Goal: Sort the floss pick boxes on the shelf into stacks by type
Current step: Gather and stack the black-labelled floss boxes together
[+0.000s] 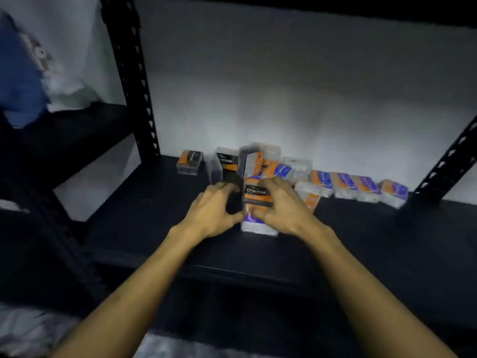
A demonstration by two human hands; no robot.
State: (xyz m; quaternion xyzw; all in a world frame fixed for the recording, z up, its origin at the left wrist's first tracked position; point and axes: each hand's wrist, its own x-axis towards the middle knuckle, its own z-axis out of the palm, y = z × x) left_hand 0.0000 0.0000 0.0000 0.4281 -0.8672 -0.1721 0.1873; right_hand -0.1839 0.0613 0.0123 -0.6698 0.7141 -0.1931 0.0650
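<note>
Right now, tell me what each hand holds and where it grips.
The right hand grips the Charcoal box by its right side, fingers over the top edge. The left hand curls against the box's left side; blur hides its exact hold.

Dim, blurred, wall-lit, dark edges
</note>
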